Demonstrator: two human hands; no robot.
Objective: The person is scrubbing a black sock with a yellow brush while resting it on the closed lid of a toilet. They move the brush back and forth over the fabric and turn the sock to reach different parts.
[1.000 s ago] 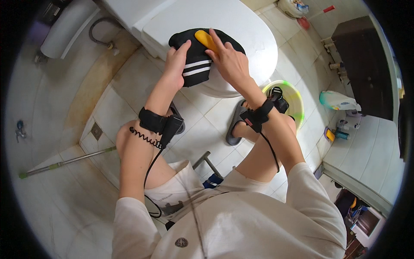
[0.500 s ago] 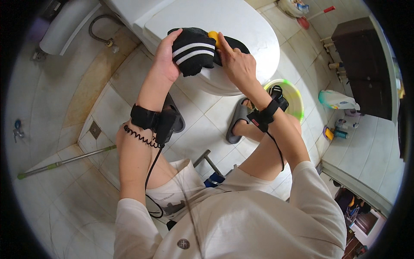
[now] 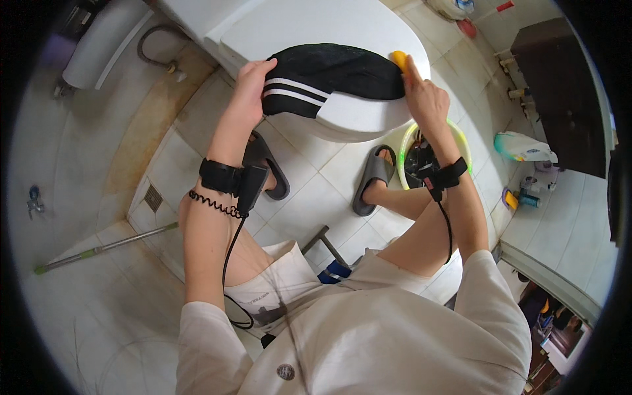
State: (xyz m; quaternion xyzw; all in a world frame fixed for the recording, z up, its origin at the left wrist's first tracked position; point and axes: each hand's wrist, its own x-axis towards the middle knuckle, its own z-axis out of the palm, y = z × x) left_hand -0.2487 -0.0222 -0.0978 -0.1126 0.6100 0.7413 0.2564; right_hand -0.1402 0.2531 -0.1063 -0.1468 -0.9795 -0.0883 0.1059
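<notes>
A black sock [image 3: 336,69] with two white stripes lies stretched out across the white toilet lid [image 3: 375,118]. At its striped cuff end, my left hand [image 3: 250,89] is closed on the edge, thumb and fingers pinching the fabric. My right hand [image 3: 429,100] is at the toe end, closed on a small yellow rounded piece [image 3: 400,60] that sits against the sock's tip. Its exact kind is hard to tell, since the fingers cover part of it.
A white basin with a green-yellow rim [image 3: 469,155] holding dark items stands by my right foot. A blue thing with a grey handle [image 3: 334,271] is between my legs. A green-ended pole [image 3: 99,250] lies left; a dark cabinet [image 3: 559,92] hangs right.
The bunched sock has been drawn out long over the lid. My right hand moved right with the yellow piece, while my left hand stayed at the cuff.
</notes>
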